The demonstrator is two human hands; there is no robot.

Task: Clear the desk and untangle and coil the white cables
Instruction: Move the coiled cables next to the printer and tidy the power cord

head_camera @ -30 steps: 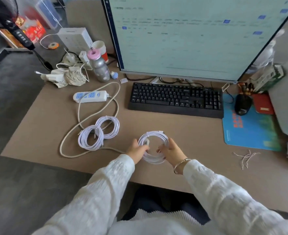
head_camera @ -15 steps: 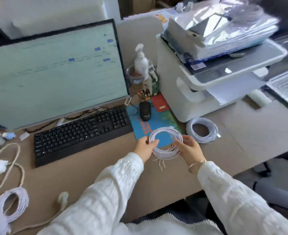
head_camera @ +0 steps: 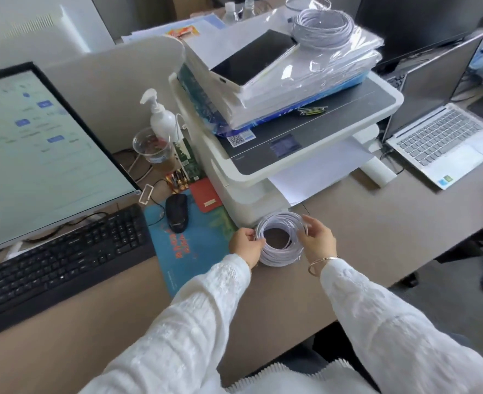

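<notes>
A coiled white cable (head_camera: 280, 251) sits on the brown desk (head_camera: 376, 223) right in front of the printer (head_camera: 305, 155). It looks thick, as if two coils are stacked, but I cannot tell them apart. My left hand (head_camera: 244, 245) pinches the coil's left rim. My right hand (head_camera: 318, 240) curls its fingers round the right rim. Another, larger white cable coil (head_camera: 322, 27) lies on the plastic-wrapped paper stack on top of the printer.
Left of the coil are a blue mouse pad (head_camera: 194, 251) with a black mouse (head_camera: 177, 213), a black keyboard (head_camera: 58, 260) and a monitor (head_camera: 35, 155). A laptop (head_camera: 439, 137) stands open at the right. A pump bottle (head_camera: 160, 118) and a plastic cup (head_camera: 152, 149) stand behind the mouse pad.
My hands carried the coil rightward from above the mouse pad and lowered it where another coil lay in front of the printer. The view swung right.
</notes>
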